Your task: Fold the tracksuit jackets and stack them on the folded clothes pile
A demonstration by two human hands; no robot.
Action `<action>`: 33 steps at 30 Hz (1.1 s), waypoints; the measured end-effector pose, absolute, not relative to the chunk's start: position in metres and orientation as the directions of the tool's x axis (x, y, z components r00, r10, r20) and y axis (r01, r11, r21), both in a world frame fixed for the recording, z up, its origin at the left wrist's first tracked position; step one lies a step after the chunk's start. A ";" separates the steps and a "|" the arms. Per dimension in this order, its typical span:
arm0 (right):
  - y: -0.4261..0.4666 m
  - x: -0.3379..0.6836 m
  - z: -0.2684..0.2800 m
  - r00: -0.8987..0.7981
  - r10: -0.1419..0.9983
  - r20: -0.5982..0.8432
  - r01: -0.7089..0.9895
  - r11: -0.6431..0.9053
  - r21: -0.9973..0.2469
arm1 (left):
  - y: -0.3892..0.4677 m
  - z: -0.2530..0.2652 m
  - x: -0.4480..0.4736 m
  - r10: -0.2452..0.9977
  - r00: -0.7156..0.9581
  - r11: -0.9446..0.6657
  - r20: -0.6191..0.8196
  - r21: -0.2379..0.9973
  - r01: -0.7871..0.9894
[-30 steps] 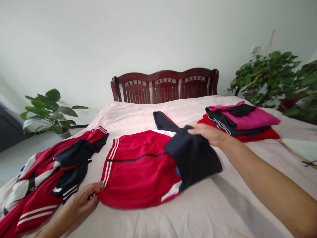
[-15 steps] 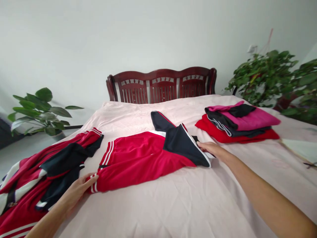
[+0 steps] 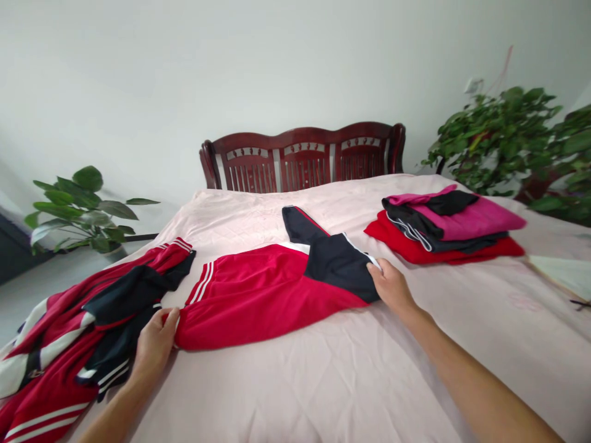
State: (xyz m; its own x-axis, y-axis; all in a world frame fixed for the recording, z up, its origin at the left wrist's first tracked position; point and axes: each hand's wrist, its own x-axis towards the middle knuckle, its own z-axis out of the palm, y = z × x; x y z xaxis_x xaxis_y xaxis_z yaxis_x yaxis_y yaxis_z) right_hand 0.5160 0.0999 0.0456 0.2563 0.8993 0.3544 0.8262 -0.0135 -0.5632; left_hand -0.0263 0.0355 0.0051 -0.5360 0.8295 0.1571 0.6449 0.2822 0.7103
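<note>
A red and navy sports jacket [image 3: 258, 289] lies partly folded across the middle of the bed, with white-striped ribbing at its left end. My left hand [image 3: 157, 332] is closed on the near left corner of that ribbing, thumb on top. At the right end, my right hand [image 3: 391, 282] pinches the white-edged navy part. One navy sleeve [image 3: 302, 225] sticks out towards the headboard. My fingers cover some of the cloth at both ends.
Loose red, navy and white clothes [image 3: 69, 332] are heaped on the left. A stack of folded clothes [image 3: 457, 221], pink, black and red, sits to the right on the pale pink sheet [image 3: 295, 394]. Behind stands a dark wooden headboard [image 3: 302, 157], with potted plants [image 3: 92, 209] on either side.
My right hand has shifted its hold onto the white edge, and the navy end has been drawn in and straightened. My left hand has closed more firmly around the striped ribbing.
</note>
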 end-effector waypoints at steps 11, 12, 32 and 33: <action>0.078 0.541 0.024 0.276 0.953 0.124 0.934 -0.236 -0.270 | 0.029 0.012 -0.032 0.898 -0.436 0.356 0.059 0.484 0.799; 0.076 0.542 0.025 0.291 0.949 0.117 0.924 -0.248 -0.293 | 0.027 0.012 -0.032 0.900 -0.433 0.360 0.049 0.477 0.802; 0.029 0.514 0.052 0.021 0.863 0.504 1.000 -0.016 -0.016 | 0.009 0.031 0.004 0.873 0.098 -0.115 0.478 0.007 0.993; 0.027 0.499 0.049 -0.067 0.843 0.534 0.996 0.087 -0.012 | 0.010 0.029 0.011 0.851 0.205 -0.224 0.483 -0.018 0.974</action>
